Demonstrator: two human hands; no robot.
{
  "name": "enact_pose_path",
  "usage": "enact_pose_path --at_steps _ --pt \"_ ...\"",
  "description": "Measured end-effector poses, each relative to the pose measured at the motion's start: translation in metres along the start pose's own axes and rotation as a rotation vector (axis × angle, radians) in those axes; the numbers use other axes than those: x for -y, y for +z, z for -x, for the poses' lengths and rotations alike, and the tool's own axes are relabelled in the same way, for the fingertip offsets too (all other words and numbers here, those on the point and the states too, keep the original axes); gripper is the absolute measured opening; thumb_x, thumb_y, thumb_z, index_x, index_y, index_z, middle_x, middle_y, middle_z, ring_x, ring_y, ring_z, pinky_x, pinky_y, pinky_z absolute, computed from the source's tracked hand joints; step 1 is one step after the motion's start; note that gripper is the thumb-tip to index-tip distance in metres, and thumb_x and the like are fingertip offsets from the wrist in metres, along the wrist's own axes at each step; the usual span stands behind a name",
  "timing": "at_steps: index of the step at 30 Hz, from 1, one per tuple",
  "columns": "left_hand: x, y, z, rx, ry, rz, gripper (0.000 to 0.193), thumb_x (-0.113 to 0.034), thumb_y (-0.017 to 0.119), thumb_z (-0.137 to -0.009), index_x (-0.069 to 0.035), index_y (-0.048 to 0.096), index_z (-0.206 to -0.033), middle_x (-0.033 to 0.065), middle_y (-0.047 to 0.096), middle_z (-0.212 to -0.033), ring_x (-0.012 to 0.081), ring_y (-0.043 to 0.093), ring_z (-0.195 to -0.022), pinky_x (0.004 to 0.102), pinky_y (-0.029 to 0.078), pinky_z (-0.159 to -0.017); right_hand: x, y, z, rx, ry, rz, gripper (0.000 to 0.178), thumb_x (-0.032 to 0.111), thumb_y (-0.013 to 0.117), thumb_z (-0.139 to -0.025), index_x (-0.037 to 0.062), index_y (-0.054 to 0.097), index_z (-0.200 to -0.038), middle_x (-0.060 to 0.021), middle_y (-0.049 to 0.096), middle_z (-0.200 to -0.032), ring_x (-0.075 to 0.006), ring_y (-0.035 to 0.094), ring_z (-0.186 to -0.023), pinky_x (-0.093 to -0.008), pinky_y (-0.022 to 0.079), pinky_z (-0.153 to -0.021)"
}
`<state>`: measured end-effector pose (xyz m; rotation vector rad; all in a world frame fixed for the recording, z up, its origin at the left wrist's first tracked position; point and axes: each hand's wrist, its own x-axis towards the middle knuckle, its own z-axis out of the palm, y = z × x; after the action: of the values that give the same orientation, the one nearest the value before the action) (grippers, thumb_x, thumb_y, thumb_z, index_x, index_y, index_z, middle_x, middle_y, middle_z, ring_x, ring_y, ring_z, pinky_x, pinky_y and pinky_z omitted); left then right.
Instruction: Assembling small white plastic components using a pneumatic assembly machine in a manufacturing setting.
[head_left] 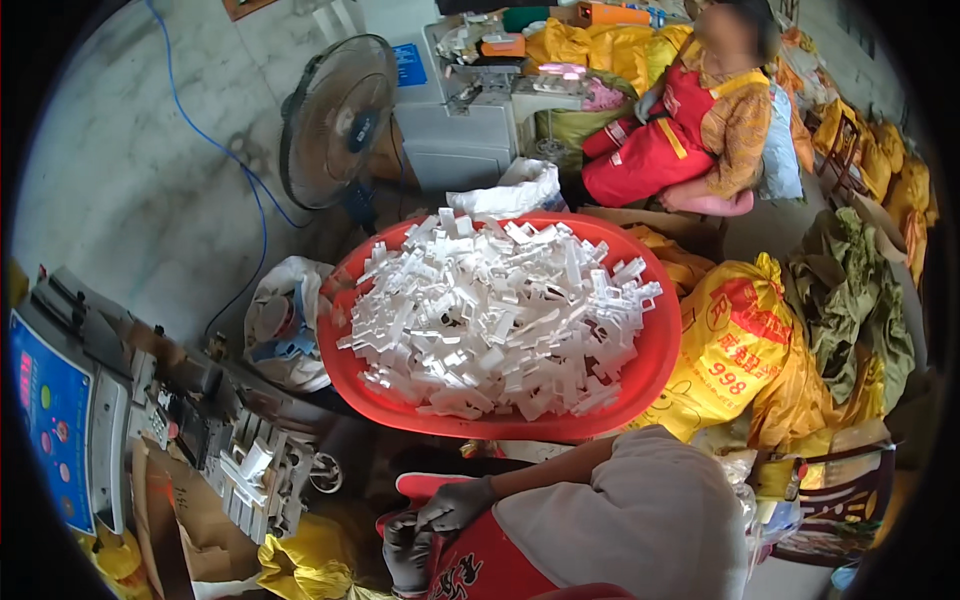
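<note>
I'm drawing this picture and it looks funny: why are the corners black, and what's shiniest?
Head view: the corners are black because the fisheye picture is rounded, and straight edges bend near its rim; also in the head view, white pieces in the red tub gleam, some spots nearly plain white.

Both hands sit on the near side of the red basin (470, 426), off its rim: bare right forearm (550, 474) out of a white sleeve (650, 510), grey-gloved right hand (456, 504) bent over the grey-gloved left hand (407, 552), touching.
</note>
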<state>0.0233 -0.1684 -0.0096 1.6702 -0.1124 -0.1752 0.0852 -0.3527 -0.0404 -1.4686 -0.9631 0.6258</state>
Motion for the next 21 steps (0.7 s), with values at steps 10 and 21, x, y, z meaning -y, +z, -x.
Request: enact_pose_path --at_steps 10,21 --pt "0.032 -0.008 0.001 -0.036 0.137 -0.019 0.024 0.007 0.060 -0.076 -0.006 0.045 -0.090 0.0036 0.053 -0.087 0.0103 0.050 -0.080 0.0235 0.042 -0.075 -0.036 0.004 -0.014 0.158 -0.084 -0.129 0.031 0.006 0.050 -0.085 0.0012 0.056 -0.115 -0.0111 0.063 -0.098 -0.0177 0.058 -0.090 -0.0315 0.044 -0.083" --pt "0.021 -0.016 0.013 -0.055 0.059 -0.177 0.015 -0.002 0.062 -0.085 -0.003 0.052 -0.096 0.0067 0.058 -0.088 0.0132 0.055 -0.074 0.0255 0.046 -0.067 -0.031 0.003 -0.022 0.265 -0.086 -0.360 0.033 0.007 0.050 -0.083 0.0029 0.058 -0.114 -0.0012 0.061 -0.088 -0.0089 0.052 -0.076 -0.0283 0.044 -0.070"
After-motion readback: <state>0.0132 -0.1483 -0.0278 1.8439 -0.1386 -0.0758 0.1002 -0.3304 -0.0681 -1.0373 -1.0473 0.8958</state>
